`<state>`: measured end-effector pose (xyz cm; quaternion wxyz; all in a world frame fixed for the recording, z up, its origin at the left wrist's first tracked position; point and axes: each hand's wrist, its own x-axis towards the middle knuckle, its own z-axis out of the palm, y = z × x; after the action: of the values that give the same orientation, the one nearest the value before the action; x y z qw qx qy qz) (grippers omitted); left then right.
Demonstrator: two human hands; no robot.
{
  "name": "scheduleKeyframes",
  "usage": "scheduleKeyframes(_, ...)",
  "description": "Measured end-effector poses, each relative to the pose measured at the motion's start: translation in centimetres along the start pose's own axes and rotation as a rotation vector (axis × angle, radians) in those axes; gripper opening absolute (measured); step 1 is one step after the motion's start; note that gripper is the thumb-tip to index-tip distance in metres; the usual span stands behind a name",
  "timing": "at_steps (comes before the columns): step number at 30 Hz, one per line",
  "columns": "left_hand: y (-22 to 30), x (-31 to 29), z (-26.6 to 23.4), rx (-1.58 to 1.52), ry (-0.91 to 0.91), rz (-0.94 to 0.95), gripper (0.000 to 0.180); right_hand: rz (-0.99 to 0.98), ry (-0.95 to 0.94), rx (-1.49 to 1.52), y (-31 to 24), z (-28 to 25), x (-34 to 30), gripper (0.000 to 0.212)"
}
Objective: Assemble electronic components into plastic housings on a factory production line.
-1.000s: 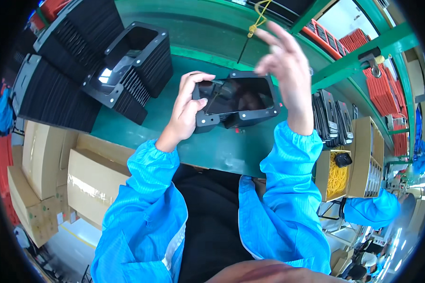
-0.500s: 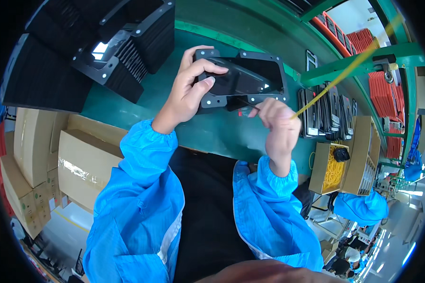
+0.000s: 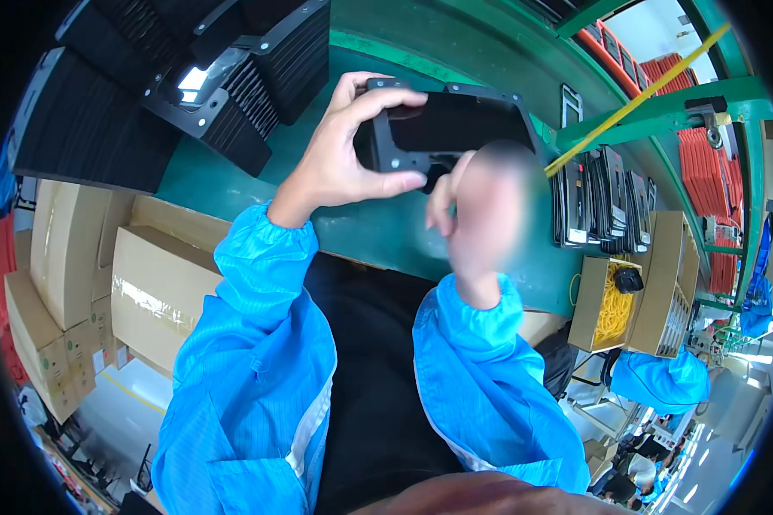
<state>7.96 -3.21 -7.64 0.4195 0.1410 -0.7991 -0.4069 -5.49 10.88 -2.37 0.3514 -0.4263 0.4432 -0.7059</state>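
Note:
My left hand (image 3: 339, 150) grips the left end of a black rectangular frame piece (image 3: 388, 137) with a glossy dark centre and small light dots at its corners. Its fingers lie over the top edge and its thumb presses along the lower edge. The piece is tilted above the green worktop. At its lower right side is my right hand (image 3: 483, 210), partly smeared by motion. Its fingers are curled in, and what they hold, if anything, is hidden. A yellow strip (image 3: 636, 103) slants up to the right from beside this hand; whether they touch I cannot tell.
Stacks of black frames (image 3: 86, 120) fill the far left of the green worktop (image 3: 361, 227). Upright dark pieces (image 3: 605, 202) stand at the right, near a cardboard box of yellow bands (image 3: 611, 313). Large cartons (image 3: 163, 287) stand at the left. A green metal rail (image 3: 661, 116) crosses the upper right.
The frame piece has tipped, and my left thumb has moved from its face to its lower edge. My right hand has shifted left and turned. The yellow strip's lower end sits higher.

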Motion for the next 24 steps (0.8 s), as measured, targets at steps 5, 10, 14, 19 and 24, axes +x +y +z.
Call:
scheduleKeyframes(5, 5.4, 1.6, -3.1, 0.07, 0.146, -0.13, 0.077, -0.179, -0.242, -0.114, -3.3, -0.9, 2.7, 0.059)
scheduleKeyframes(10, 9.8, 0.4, -8.6, 0.703, 0.203, 0.305, 0.076, -0.309, -0.436, -0.376, -6.3, -3.3, 4.2, 0.059)
scheduleKeyframes(14, 8.4, -1.3, -11.4, 0.888, 0.475, 0.132, 0.067, -0.426, -0.378, -0.317, -8.7, -4.3, 6.1, 0.055)
scheduleKeyframes(19, 5.5, -3.4, -13.1, 0.921, 0.5, -0.206, 0.061, -0.538, -0.328, -0.211, -11.5, -6.6, 8.1, 0.051)
scheduleKeyframes(24, 7.2, -1.1, -9.5, 0.96, 0.641, 0.087, 0.062, -0.484, -0.203, -0.354, -12.0, -10.1, 9.2, 0.043)
